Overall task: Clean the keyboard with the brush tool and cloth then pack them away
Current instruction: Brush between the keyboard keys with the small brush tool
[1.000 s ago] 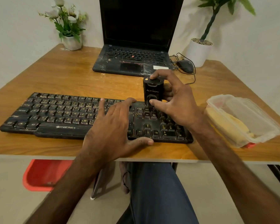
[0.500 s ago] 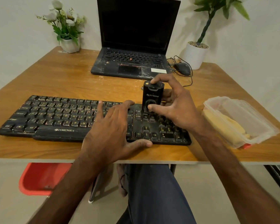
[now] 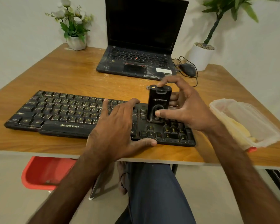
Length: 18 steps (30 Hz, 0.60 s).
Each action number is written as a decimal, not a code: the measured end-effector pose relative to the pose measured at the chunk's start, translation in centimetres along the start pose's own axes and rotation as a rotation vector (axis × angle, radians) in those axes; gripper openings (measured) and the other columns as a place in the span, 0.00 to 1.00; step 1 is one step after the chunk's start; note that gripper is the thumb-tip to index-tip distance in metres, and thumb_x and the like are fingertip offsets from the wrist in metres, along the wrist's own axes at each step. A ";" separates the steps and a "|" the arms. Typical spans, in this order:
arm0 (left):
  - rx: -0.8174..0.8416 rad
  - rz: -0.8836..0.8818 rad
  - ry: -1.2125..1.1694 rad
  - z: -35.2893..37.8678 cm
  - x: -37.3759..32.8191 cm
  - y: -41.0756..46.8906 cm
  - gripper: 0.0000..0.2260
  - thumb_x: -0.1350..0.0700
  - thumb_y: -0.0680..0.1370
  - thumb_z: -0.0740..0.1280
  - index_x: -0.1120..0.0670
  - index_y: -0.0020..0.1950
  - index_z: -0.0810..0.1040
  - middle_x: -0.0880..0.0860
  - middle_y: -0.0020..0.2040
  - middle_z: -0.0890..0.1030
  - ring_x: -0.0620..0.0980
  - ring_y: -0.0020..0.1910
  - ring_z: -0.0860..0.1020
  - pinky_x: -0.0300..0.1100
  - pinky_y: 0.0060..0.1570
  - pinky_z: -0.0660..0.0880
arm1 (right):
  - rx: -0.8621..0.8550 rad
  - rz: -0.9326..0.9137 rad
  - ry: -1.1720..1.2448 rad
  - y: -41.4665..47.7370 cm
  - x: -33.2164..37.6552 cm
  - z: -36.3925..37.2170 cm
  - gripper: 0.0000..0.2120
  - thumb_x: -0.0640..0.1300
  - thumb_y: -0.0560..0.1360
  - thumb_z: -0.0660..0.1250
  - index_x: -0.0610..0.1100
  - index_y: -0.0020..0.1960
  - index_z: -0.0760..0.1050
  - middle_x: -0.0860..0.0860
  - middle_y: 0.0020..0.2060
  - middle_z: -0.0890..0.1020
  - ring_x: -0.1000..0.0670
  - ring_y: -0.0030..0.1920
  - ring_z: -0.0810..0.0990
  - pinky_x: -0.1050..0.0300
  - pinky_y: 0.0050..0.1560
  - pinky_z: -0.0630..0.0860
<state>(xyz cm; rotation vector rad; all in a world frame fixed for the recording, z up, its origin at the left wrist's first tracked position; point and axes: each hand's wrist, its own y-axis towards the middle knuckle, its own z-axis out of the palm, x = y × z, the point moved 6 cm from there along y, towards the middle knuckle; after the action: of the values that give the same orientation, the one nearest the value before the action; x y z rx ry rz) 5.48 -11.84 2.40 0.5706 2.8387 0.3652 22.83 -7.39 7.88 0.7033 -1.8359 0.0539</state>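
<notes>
Hardly anything moved since a second ago: right hand keeps pinching brush tool, upright on keyboard right-side keys, thumb low, forefinger on top. Left hand flat, fingers spread wide, pressing keyboard to bench.

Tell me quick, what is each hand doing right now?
Left hand: open, fingers spread flat on the keyboard.
Right hand: grips the black brush tool, upright on the keyboard.
</notes>
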 end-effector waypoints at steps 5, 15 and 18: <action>-0.001 0.007 -0.006 -0.1 0.0 0.0 0.53 0.17 0.67 0.50 0.53 0.78 0.50 0.53 0.74 0.69 0.50 0.74 0.67 0.65 0.76 0.48 | -0.169 -0.032 -0.172 0.6 0.0 -0.5 0.29 0.32 0.68 0.77 0.47 0.63 0.70 0.51 0.57 0.80 0.48 0.51 0.85 0.47 0.45 0.84; 0.012 0.010 0.018 0.1 0.0 0.0 0.53 0.16 0.66 0.48 0.53 0.78 0.47 0.53 0.75 0.69 0.51 0.75 0.66 0.65 0.76 0.48 | -0.100 -0.024 -0.086 0.3 -0.1 0.0 0.29 0.30 0.68 0.77 0.46 0.62 0.68 0.57 0.53 0.81 0.48 0.51 0.85 0.55 0.43 0.83; 0.010 0.006 0.009 0.0 0.0 0.0 0.53 0.16 0.66 0.48 0.53 0.78 0.48 0.52 0.74 0.69 0.50 0.74 0.67 0.65 0.76 0.48 | -0.234 -0.056 -0.176 0.1 -0.5 -0.8 0.29 0.33 0.69 0.77 0.49 0.63 0.69 0.57 0.54 0.80 0.48 0.51 0.85 0.46 0.43 0.85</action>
<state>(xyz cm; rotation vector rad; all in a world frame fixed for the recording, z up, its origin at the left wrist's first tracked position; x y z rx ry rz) 5.46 -11.78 2.38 0.5807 2.8501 0.3553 23.56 -6.80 7.73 0.6090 -1.9487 -0.2636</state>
